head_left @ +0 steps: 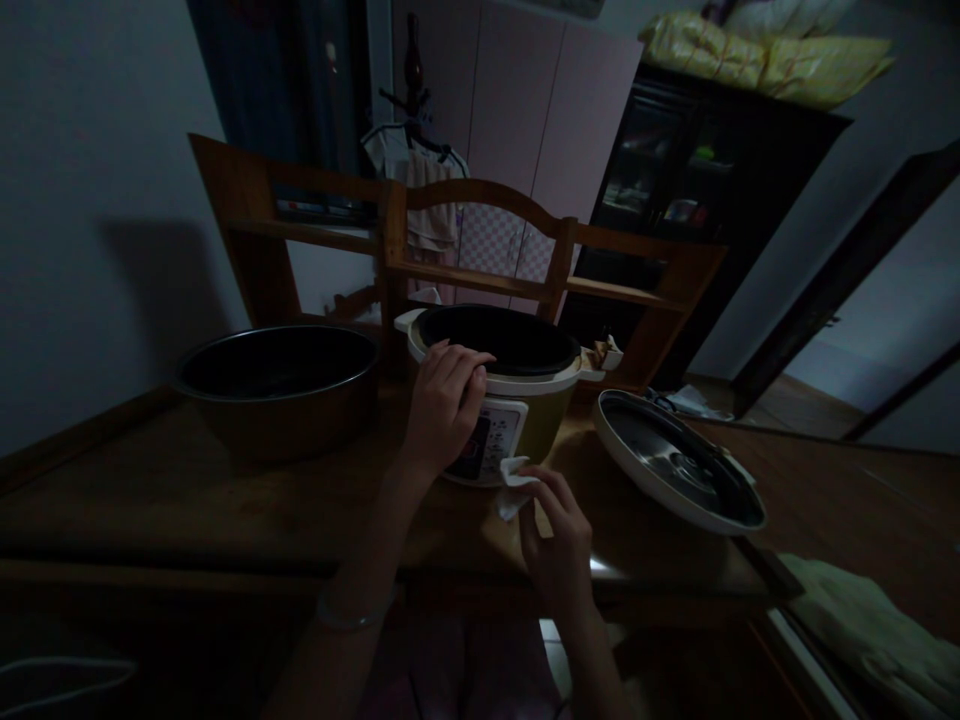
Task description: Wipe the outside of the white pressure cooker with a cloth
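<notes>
A green and white electric cooker (546,420) stands lidless on the wooden desk, its dark inside showing. My left hand (448,405) rests on the cooker's front rim, fingers bent over the edge and partly hiding the control panel (501,440). Between the fingers of my right hand (559,530) is a crumpled white tissue (514,488), held close to the lower front of the cooker. I cannot tell whether the tissue touches the panel.
A dark inner pot (277,400) sits left of the cooker. To the right, the round lid (681,462) lies inside up near the desk's edge. A wooden shelf (472,280) rises behind. Pale green cloth (862,630) lies at the lower right.
</notes>
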A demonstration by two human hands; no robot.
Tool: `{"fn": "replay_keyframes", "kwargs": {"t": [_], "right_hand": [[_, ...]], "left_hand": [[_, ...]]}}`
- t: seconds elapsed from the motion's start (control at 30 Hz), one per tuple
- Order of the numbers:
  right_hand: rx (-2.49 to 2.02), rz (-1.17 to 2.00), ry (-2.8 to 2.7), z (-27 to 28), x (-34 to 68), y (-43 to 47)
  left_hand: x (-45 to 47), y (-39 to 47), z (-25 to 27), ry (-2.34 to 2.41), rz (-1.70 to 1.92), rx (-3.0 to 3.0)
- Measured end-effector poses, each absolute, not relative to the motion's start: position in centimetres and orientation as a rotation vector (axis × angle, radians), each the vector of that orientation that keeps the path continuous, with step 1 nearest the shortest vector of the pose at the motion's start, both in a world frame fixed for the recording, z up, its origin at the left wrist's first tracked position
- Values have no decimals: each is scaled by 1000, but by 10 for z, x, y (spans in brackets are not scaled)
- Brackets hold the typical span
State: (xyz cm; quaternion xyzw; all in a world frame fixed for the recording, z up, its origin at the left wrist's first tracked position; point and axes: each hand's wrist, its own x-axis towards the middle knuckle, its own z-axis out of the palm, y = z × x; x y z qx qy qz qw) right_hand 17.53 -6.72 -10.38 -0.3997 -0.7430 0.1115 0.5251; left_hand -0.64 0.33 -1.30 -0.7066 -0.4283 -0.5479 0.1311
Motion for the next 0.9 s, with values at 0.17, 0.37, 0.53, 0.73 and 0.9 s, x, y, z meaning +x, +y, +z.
{"fn": "replay_keyframes", "kwargs": {"t": [0.17,0.37,0.53,0.73,0.9], "right_hand": [[-1110,374,-1711,-109,203,-79],[-1195,432,-1612,-109,221,-84],[-1083,432,-1614,-103,199,-69],[-1006,480,-1623,-100,167,-62],[-1038,516,-1639,-104,164,-70]], "left_hand": [[-7,3,-13,-1243,-1592,-2055],[-6,4,-14,-1239,-1607,-2050],[-6,4,-14,-1242,-1598,-2055],[-6,3,-13,-1254,-1581,-2061],[-6,2,-12,-1255,-1591,-2071]]}}
